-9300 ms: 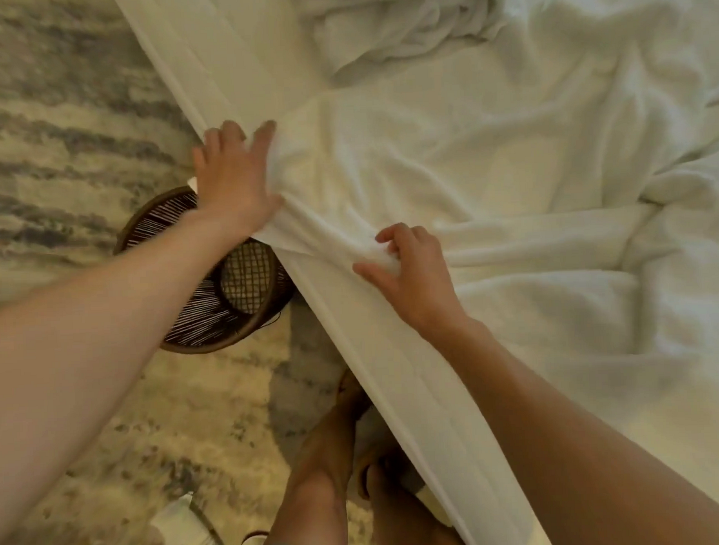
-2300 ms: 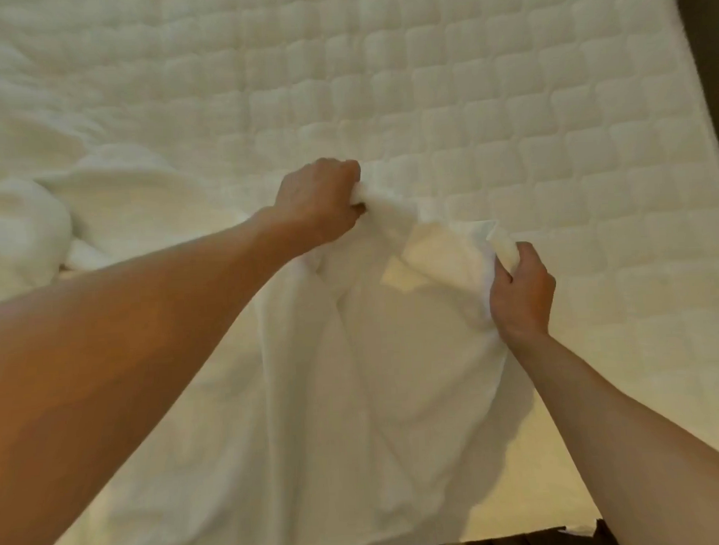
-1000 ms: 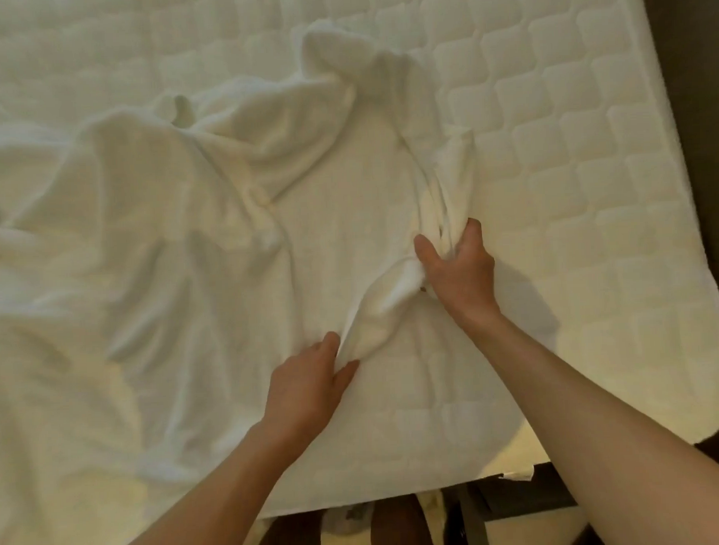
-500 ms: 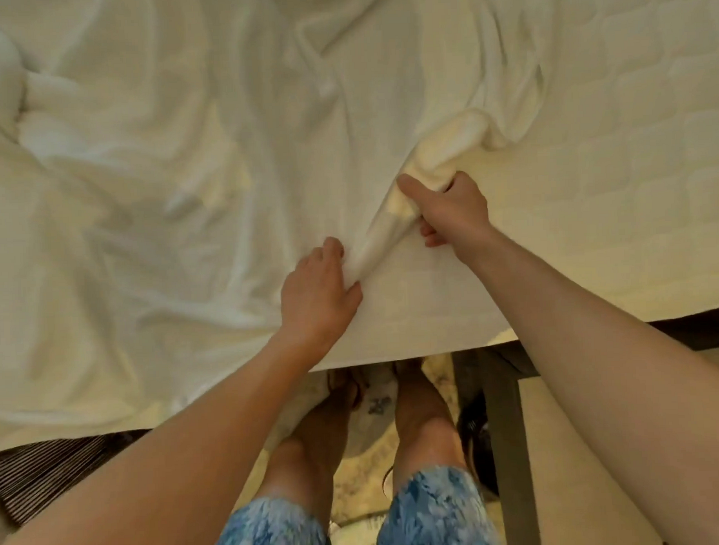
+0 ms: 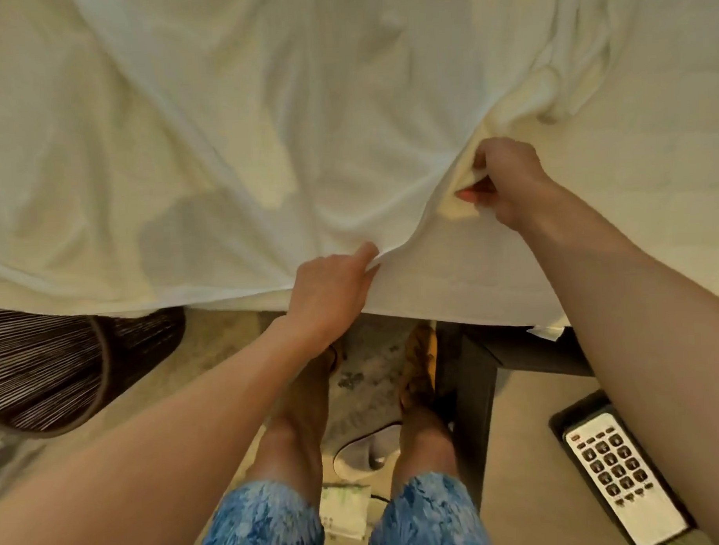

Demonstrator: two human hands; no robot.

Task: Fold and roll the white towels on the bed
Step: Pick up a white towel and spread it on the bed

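A large white towel (image 5: 230,126) lies spread and wrinkled over the bed (image 5: 653,205), reaching its near edge. My left hand (image 5: 330,293) pinches the towel's edge right at the bed's near edge. My right hand (image 5: 505,181) is closed on a bunched fold of the same towel, farther in and to the right. A raised ridge of cloth runs between the two hands. The towel's far part is out of view.
A dark woven basket (image 5: 68,372) stands on the floor at the left, partly under the bed edge. A dark table leg (image 5: 468,391) and a white remote (image 5: 626,479) in a black tray are at the right. My legs and a slipper (image 5: 368,451) are below.
Both hands have drawn the towel's edge nearer to the bed's near edge. The view has tilted down, so more floor, the basket and the remote now show.
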